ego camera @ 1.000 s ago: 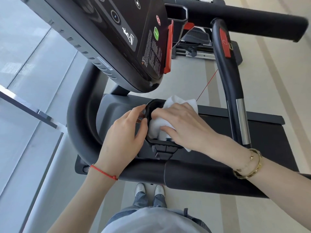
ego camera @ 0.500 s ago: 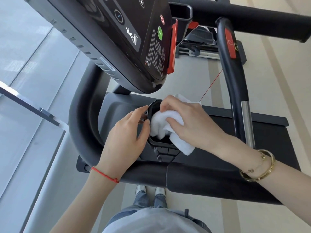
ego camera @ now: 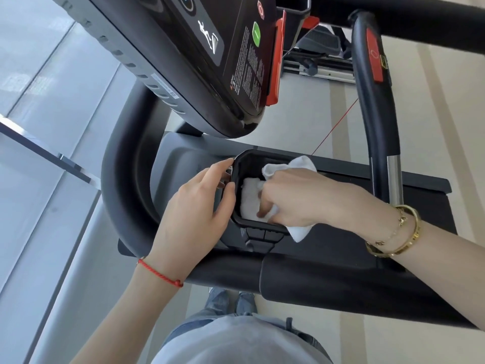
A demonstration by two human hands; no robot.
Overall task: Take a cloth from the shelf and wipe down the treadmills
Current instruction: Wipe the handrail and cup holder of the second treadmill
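I stand at a black treadmill [ego camera: 136,164] and look down over its console. A black cup holder [ego camera: 242,164] sits in the grey tray below the console. My right hand [ego camera: 296,198] grips a white cloth [ego camera: 249,199] and pushes it down inside the holder, fingers curled into it. Cloth corners stick out above and below that hand. My left hand [ego camera: 194,214] holds the holder's left rim, thumb on the edge and fingers curled around the outside.
The tilted console [ego camera: 210,48] with a green button hangs above the hands. A curved black handrail with a red tab [ego camera: 375,82] rises at the right. A red safety cord [ego camera: 336,127] runs down toward the tray. Glass panels [ego camera: 39,127] lie to the left.
My right hand has pushed the cloth from the holder's rim down into its bottom. The left hand has stayed on the left rim. The view has tilted slightly.
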